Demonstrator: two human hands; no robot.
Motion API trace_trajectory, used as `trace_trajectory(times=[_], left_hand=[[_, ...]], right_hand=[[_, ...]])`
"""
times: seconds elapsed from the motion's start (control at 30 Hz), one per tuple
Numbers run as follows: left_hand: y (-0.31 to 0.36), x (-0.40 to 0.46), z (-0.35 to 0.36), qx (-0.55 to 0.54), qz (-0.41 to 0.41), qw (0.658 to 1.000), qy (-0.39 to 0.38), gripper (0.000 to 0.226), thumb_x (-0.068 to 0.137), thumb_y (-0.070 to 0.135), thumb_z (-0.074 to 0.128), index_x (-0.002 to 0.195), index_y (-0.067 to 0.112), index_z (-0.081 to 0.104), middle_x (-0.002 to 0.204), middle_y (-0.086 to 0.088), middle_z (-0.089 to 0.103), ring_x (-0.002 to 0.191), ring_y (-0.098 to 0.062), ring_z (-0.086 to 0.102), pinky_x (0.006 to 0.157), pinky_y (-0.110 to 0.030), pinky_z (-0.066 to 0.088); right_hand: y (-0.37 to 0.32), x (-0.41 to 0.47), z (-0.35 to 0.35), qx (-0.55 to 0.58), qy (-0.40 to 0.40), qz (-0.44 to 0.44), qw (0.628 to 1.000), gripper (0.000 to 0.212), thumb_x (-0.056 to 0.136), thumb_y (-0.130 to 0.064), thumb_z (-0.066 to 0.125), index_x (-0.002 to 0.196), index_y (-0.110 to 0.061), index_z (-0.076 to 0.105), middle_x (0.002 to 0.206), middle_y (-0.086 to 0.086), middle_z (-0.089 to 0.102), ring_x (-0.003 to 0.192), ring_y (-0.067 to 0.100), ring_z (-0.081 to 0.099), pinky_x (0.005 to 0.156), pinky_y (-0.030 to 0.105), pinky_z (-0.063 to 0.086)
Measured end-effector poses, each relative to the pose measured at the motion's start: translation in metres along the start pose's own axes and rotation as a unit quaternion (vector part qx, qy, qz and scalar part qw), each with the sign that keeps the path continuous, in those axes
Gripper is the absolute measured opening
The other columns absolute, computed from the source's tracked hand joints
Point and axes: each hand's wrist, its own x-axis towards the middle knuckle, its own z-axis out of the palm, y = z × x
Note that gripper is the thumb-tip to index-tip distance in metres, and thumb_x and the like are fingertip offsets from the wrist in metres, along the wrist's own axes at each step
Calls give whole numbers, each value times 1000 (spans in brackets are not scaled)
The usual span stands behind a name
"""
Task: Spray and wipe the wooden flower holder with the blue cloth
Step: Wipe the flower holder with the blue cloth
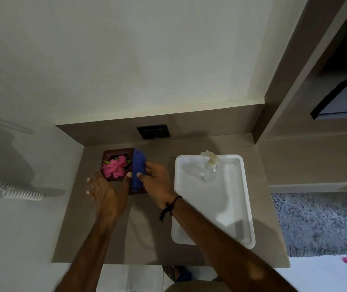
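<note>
A dark wooden flower holder (pixel 107 153) with pink flowers (pixel 115 167) in it stands at the back left of the grey counter. My left hand (pixel 107 191) grips its near edge, thumb on the right corner. My right hand (pixel 158 178) presses a bunched blue cloth (pixel 138 168) against the holder's right side. A clear spray bottle (pixel 210 167) with a pale trigger head stands in a white tray (pixel 240 207) to the right, untouched.
A black wall socket (pixel 153 131) sits on the backsplash behind the holder. A white coiled cord (pixel 23 194) lies on the left ledge. A grey rug (pixel 320 224) covers the floor at right. The counter's front edge runs near my legs.
</note>
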Motion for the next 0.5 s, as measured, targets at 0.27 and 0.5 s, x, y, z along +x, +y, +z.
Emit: trace_trajectory(times=[0.27, 0.5], left_hand=[[-2, -2, 1, 7, 10, 1000, -2, 103, 83, 64, 53, 155, 5, 9, 165, -23, 11, 155, -31, -5, 123, -47, -7], [2, -3, 1, -7, -1, 1000, 3, 100, 84, 60, 57, 154, 4, 11, 165, -22, 11, 155, -30, -5, 123, -46, -7]], right_hand=[[53, 17, 11, -255, -3, 0, 967, 21, 90, -3, 51, 106, 1, 65, 102, 20, 69, 93, 34, 65, 74, 34, 49], [39, 56, 7, -440, -30, -15, 897, 30, 92, -3, 52, 121, 0, 58, 121, 21, 63, 110, 38, 61, 95, 49, 51]])
